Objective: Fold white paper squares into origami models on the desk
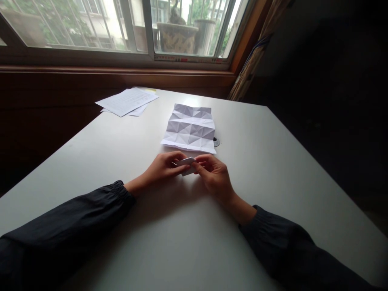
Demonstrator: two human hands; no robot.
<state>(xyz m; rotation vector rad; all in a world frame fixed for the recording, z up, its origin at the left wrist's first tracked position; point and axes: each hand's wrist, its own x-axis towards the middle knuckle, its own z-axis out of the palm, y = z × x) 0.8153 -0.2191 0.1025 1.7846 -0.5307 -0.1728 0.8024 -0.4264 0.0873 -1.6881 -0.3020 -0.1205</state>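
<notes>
My left hand [163, 167] and my right hand [214, 176] meet near the middle of the white table [127, 161], pinching a small folded piece of white paper [185, 165] between their fingertips. Part of that paper is hidden by my fingers. Just beyond my hands lies a larger white sheet with a creased, faceted origami fold pattern [189, 127], flat on the table and apart from my fingers.
A loose stack of printed papers [126, 102] lies at the far left of the table. A small dark round grommet [216, 142] sits beside the creased sheet. Behind the table are a wooden window sill, a window [127, 28] and a curtain [251, 64].
</notes>
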